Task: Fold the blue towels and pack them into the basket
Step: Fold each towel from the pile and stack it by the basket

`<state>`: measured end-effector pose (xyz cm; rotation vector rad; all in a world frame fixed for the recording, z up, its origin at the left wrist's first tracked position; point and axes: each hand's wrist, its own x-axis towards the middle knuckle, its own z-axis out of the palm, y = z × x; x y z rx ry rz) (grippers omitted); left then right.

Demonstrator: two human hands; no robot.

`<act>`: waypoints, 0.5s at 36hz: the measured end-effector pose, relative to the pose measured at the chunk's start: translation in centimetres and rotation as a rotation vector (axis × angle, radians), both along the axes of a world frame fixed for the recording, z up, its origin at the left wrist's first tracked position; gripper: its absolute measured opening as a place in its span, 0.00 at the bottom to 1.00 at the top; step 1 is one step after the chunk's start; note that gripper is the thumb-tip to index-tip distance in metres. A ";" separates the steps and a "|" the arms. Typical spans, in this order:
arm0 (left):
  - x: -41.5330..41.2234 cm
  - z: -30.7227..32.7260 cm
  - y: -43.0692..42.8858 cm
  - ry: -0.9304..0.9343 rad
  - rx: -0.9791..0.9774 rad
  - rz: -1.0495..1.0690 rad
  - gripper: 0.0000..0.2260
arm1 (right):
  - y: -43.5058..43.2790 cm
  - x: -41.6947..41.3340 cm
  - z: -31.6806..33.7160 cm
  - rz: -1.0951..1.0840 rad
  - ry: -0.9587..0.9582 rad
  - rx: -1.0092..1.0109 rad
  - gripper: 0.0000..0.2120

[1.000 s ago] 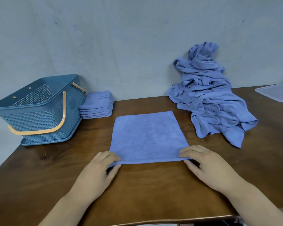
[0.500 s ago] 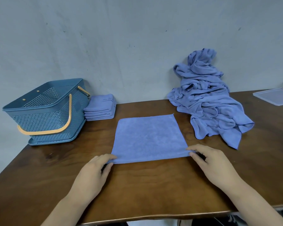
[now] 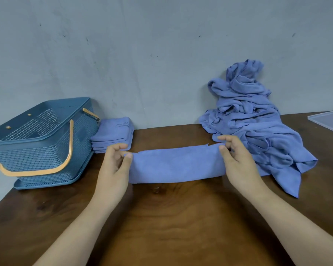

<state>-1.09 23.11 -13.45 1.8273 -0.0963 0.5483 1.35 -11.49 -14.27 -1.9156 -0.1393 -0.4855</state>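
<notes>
Half-fold under way: towel lies doubled on the bench before me.
Left grip and right grip each pinch one end of it; I'd square the top corners to the lower ones before pressing flat; basket contents hard to tell through mesh; pile count unclear; lid cut off.

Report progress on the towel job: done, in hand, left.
Done: a stack of folded towels sits beside the basket, not in it. In hand: the left hand and right hand pinch the ends of a towel doubled over on the table. Left: the crumpled pile, then packing the basket.
</notes>
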 end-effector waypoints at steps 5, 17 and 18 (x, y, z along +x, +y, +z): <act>7.5 -0.4 0.5 0.134 0.008 0.104 0.08 | 1.2 6.7 -0.3 -0.078 0.040 0.021 0.10; 10.0 -4.4 2.6 0.455 -0.049 -0.062 0.18 | -0.1 8.4 -4.4 -0.003 0.295 -0.130 0.05; 9.9 -4.4 2.4 0.433 -0.012 -0.075 0.16 | -0.1 8.0 -4.6 -0.018 0.270 -0.140 0.04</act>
